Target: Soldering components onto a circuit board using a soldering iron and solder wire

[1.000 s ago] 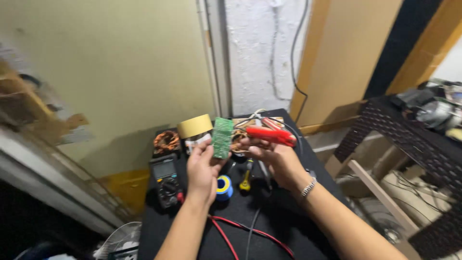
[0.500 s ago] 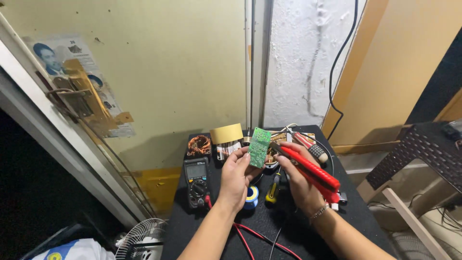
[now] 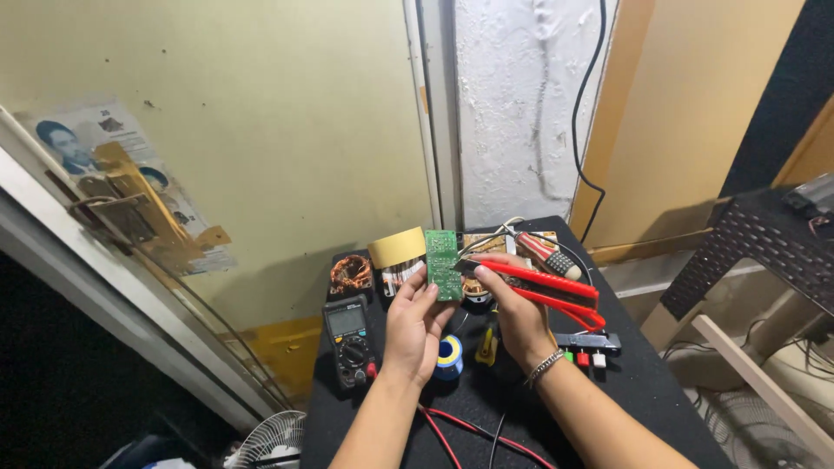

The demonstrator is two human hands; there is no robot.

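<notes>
Left hand [image 3: 415,323] grips one green circuit board [image 3: 444,276]; right hand [image 3: 514,314] grips one red-handled pliers [image 3: 547,285].

left hand [image 3: 415,326]: green circuit board [image 3: 444,265] | right hand [image 3: 514,320]: red-handled pliers [image 3: 547,288]

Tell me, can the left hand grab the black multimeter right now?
Probably not straight away. The left hand is busy holding the green circuit board. The multimeter lies just beside that wrist on the black table with nothing covering it, so the way looks free once the board is put down.
</notes>
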